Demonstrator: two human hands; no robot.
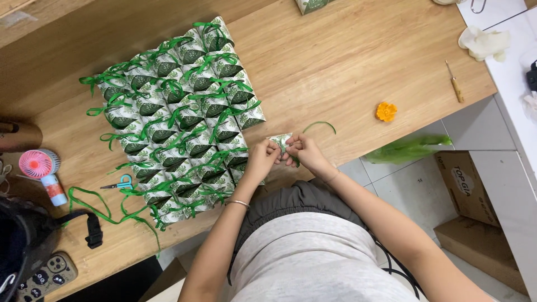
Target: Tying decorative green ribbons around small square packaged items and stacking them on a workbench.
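Both forearms reach up from the lap, wrists bent inward; left hand (pixel 263 158) and right hand (pixel 302 152) meet, each grip pinching the small green-patterned box (pixel 279 140) at the bench (pixel 347 61) edge; its ribbon (pixel 320 125) curls rightward; left of the box, tied boxes (pixel 179 112) lie in rows.

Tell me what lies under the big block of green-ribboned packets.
The packets rest on the wooden table, packed edge to edge. Blue scissors and loose green ribbon lie beside the block. Whatever sits beneath the packets is covered.
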